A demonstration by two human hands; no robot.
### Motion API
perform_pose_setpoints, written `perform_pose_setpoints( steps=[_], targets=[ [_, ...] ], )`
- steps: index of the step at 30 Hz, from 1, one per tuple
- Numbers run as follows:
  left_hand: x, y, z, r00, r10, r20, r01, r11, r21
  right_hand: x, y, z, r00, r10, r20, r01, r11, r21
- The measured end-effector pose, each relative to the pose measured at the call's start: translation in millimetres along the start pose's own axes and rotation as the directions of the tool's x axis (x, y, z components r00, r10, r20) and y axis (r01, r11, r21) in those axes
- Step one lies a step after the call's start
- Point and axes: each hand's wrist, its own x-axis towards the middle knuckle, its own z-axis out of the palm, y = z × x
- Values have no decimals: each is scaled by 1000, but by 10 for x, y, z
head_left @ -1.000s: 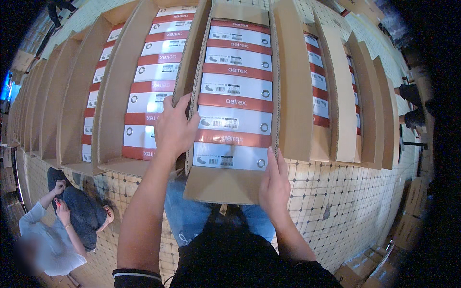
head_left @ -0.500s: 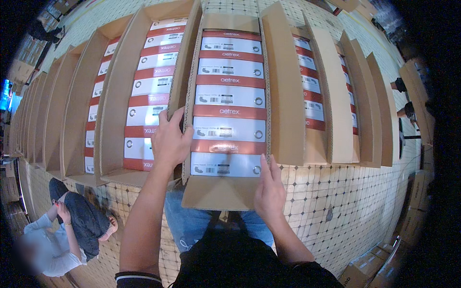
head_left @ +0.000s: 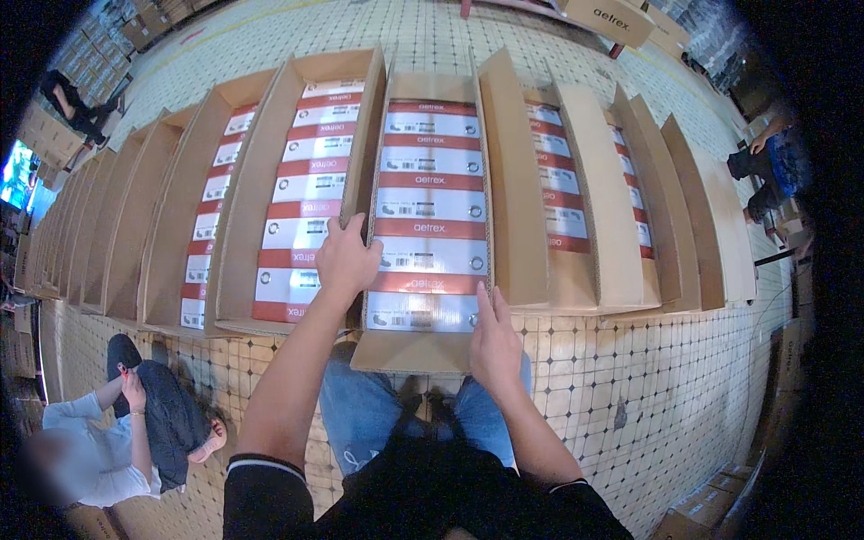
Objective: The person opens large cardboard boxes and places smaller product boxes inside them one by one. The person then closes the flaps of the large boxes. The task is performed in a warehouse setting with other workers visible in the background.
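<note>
In front of me stands a long, open cardboard carton, its near flap folded outward toward my legs. A single row of white-and-red shoeboxes fills it, their labelled ends facing up. My left hand is closed over the carton's left wall, fingers bent over the top edge beside the neighbouring carton. Lower down, my right hand grips the right wall near the front corner. Its fingers point up along the edge, and its far side is hidden.
More open cartons line up on both sides, including a filled left carton and a partly filled right carton. A seated person is at the lower left. Another person is at the far right. Stacked cartons stand lower right.
The view has shifted, so the rows sit lower at the far end and more floor shows beyond them. Both hands keep their places on the carton walls.
</note>
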Motion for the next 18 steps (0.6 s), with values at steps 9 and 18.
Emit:
perform_pose_setpoints(
  steps=[9,18],
  targets=[
    [1045,369,-58,994,-29,-103,29,1000,-7,2,74,69,1000,7,19,-8,999,33],
    [1191,363,-138,996,-81,-37,80,997,-20,103,26,71,994,9,112,-9,1000,3]
  ],
)
